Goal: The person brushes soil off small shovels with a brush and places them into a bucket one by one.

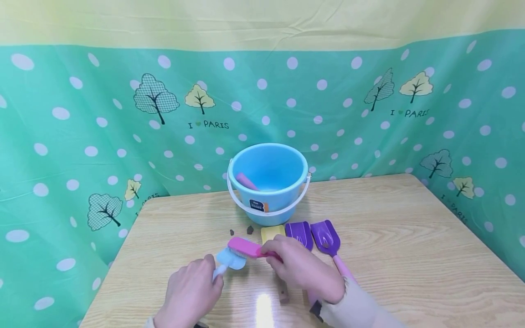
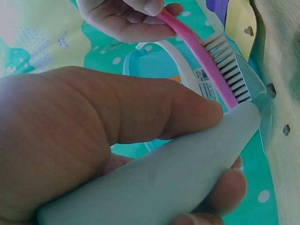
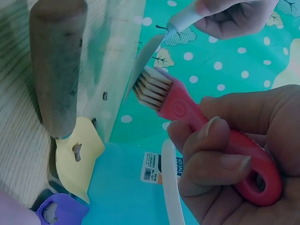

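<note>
My left hand (image 1: pixel 193 289) grips the handle of a light blue toy shovel (image 1: pixel 231 259), its blade raised over the table in front of the bucket. In the right hand (image 1: pixel 301 266) is a pink brush (image 1: pixel 244 247), held by its handle with curled fingers. The brush's bristles (image 2: pixel 227 65) rest against the shovel's blade, as both wrist views show. Two small dark lumps (image 1: pixel 250 230) lie on the wood just beyond the blade. Below the right hand a brown handle (image 1: pixel 283 291) joins a yellow shovel (image 1: pixel 272 232), partly hidden by the hand.
A light blue bucket (image 1: pixel 283 200) with a white handle stands at the back; a pinkish handle (image 1: pixel 247 181) leans inside. Two purple shovels, one nearer the middle (image 1: pixel 301 232) and one at right (image 1: pixel 326 233), lie on the wooden table (image 1: pixel 410 228). A dotted curtain (image 1: pixel 262 100) hangs behind.
</note>
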`<state>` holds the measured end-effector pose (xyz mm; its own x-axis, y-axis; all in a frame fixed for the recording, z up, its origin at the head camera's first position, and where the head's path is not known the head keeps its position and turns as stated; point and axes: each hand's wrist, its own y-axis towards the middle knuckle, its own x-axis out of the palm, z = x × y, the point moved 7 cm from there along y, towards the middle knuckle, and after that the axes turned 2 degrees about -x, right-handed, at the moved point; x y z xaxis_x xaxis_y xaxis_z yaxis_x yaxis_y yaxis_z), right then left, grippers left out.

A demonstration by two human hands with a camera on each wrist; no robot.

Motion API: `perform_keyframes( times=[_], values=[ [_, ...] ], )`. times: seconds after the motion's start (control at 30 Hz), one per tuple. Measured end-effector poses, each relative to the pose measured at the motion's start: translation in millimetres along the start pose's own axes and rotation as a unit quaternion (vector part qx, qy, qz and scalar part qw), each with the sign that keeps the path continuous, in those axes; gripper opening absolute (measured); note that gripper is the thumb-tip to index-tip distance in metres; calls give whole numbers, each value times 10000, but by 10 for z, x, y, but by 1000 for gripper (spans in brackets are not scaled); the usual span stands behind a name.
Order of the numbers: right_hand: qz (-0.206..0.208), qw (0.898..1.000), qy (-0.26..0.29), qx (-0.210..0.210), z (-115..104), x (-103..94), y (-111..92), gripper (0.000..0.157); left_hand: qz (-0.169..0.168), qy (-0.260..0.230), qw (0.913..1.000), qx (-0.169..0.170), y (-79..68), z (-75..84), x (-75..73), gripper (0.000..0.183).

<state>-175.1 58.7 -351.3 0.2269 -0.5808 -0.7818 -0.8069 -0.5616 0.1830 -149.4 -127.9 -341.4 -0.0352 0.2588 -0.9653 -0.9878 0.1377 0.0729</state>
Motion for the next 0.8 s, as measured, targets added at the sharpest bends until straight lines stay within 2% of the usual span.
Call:
perform_keyframes(
  times=[0.37,0.8],
  values=[
    [74,9992,15,385,88,-33,-2,21,97,32,9999,117,-21,25,-9,23],
    [258,9983,-158,504,139,-79,-4,19,31,31,9999,105,-24,22,0,23]
  ],
)
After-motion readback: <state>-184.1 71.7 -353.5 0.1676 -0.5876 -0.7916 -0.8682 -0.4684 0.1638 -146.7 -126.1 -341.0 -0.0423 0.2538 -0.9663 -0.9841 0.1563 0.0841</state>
